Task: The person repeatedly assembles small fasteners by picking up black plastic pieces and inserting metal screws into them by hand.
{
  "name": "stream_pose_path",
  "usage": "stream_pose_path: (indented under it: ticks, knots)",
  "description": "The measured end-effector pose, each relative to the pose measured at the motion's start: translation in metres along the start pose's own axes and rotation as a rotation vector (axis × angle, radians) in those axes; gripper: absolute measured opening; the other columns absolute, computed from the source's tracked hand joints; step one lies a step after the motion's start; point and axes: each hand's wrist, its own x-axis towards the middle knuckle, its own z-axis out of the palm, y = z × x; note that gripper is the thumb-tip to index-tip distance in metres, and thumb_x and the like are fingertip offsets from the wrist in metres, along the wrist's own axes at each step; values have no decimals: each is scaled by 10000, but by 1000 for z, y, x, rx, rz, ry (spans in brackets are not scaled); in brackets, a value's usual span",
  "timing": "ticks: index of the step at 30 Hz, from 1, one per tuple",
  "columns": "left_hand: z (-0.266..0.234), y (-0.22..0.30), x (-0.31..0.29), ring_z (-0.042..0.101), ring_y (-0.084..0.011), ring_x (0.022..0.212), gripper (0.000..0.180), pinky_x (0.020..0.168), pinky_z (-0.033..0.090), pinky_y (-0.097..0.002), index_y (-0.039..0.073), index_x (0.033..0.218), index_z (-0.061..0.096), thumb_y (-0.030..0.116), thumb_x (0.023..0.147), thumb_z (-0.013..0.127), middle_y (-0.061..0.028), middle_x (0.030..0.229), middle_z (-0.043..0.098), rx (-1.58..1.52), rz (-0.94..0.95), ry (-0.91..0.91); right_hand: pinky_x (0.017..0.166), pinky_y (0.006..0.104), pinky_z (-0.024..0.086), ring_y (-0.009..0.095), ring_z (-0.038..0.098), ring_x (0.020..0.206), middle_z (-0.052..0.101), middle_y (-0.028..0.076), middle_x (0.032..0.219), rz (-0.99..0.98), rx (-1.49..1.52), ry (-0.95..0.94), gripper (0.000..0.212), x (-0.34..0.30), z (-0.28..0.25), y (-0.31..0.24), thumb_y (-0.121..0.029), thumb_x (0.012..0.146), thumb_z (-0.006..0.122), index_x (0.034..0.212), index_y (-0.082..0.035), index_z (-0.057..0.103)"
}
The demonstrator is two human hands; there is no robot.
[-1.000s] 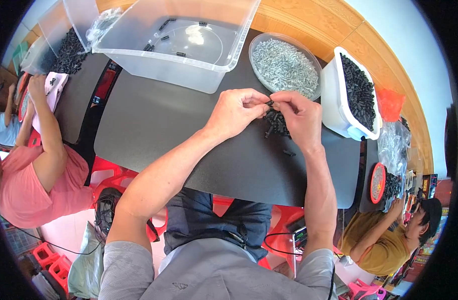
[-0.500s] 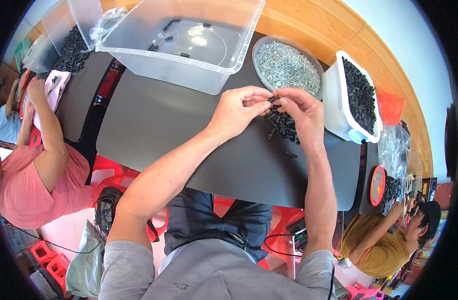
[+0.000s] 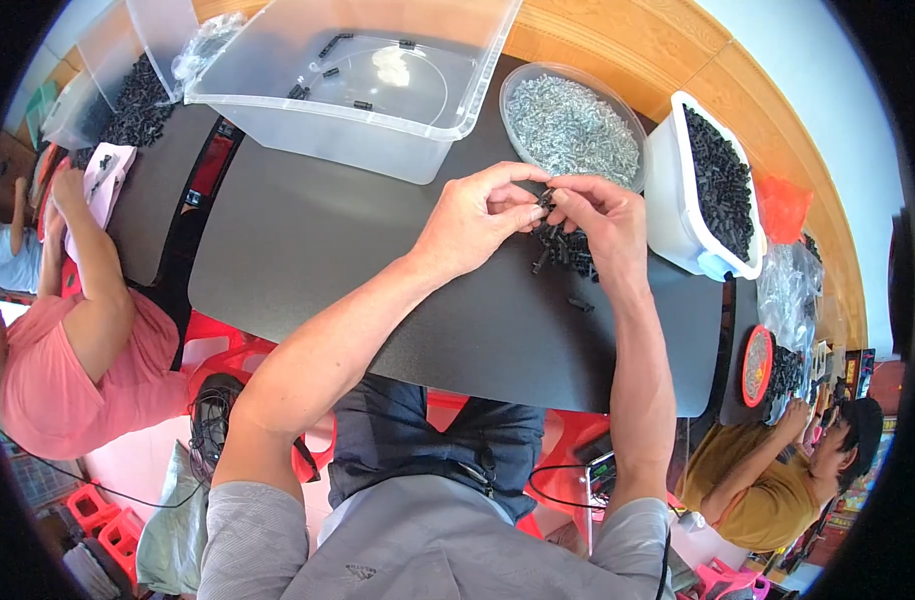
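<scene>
My left hand (image 3: 477, 217) and my right hand (image 3: 605, 215) meet over the dark table, fingertips pinched together. Between them is a small black plastic part (image 3: 545, 199), mostly covered by the fingers; its exact kind cannot be made out. Right below the hands lies a loose pile of similar black parts (image 3: 569, 250), with a single one (image 3: 580, 304) apart from it, nearer to me. Just beyond my hands stands a round clear tub (image 3: 512, 88) filled with small shiny metal pieces (image 3: 574, 125) that look like screws or pins.
A large clear plastic bin (image 3: 317, 128) with a few black parts inside stands at the far left. To the right, a white tub (image 3: 667, 215) is full of black parts (image 3: 719, 185). Co-workers sit at both sides, one in a pink shirt (image 3: 97, 370), another in a mustard shirt (image 3: 752, 490).
The view has shifted slightly. My hands stay in the same place, and the fingers have turned the small black part a little between them.
</scene>
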Motion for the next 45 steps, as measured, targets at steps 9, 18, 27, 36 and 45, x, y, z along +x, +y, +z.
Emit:
stream_pose_path:
  ticks: [9,18,27,36,45]
  knots:
    - [-1,4,-3,705,-150,930,374,826,591,-282,28,1331,598,28,963,660,-134,1056,723,124,36,-41,568,205,433,68,631,660,724,30,823,40,38,13,115,0,1,1,-31,917,694,1023,-7,733]
    - [-2,1,-5,708,-136,901,368,816,583,-286,48,1325,612,32,960,651,-123,999,742,92,4,-40,515,193,394,60,620,617,731,39,841,-34,36,-35,128,-2,1,3,-10,917,693,1034,-16,743]
    - [-1,2,-7,714,-126,882,371,804,581,-292,66,1295,652,48,927,691,-99,951,751,129,101,-1,531,219,460,91,628,610,726,102,839,41,132,24,149,-5,9,-10,38,926,671,1043,-1,588]
    - [0,2,-6,733,-139,873,360,786,585,-294,67,1258,677,56,902,729,-101,946,766,181,110,7,573,213,450,79,645,704,714,50,842,42,194,-26,143,-1,4,1,-12,905,716,1000,-43,614]
    - [3,6,-7,728,-160,821,405,770,590,-310,68,1226,679,54,838,795,-88,911,748,280,207,4,657,220,465,79,648,783,714,34,875,25,197,-41,149,0,1,5,6,888,714,973,-63,614]
